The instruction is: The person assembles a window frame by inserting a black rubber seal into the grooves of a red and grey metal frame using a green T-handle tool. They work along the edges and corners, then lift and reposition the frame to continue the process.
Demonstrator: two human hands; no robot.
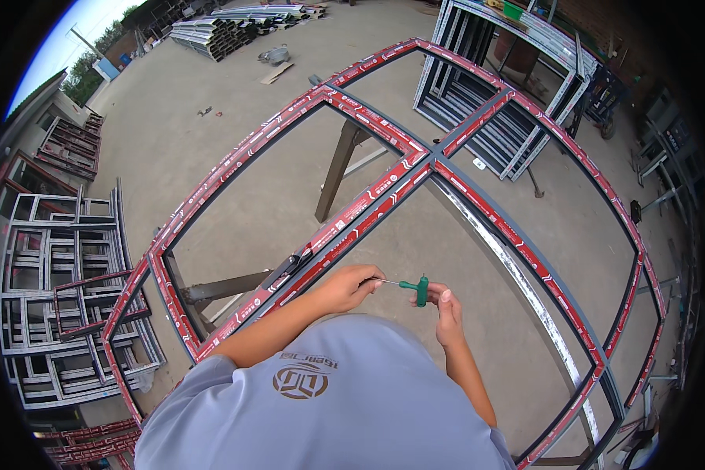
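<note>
A slim metal-shafted tool with a green T-shaped handle [421,292] is pinched near its tip by the left hand [351,288]; at its handle the right hand's [448,313] fingers are curled, whether clamped cannot be told, and it is held over a large, red-filmed dark window frame [433,155]

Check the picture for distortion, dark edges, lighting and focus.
Head view: the large red-and-grey barred frame looks bowed, consistent with fisheye bending; head view: black vignetting covers the corners; head view: fairly even daylight on the pale grey concrete floor; head view: the green T-handled tool with thin metal shaft looks fairly sharp.
</note>
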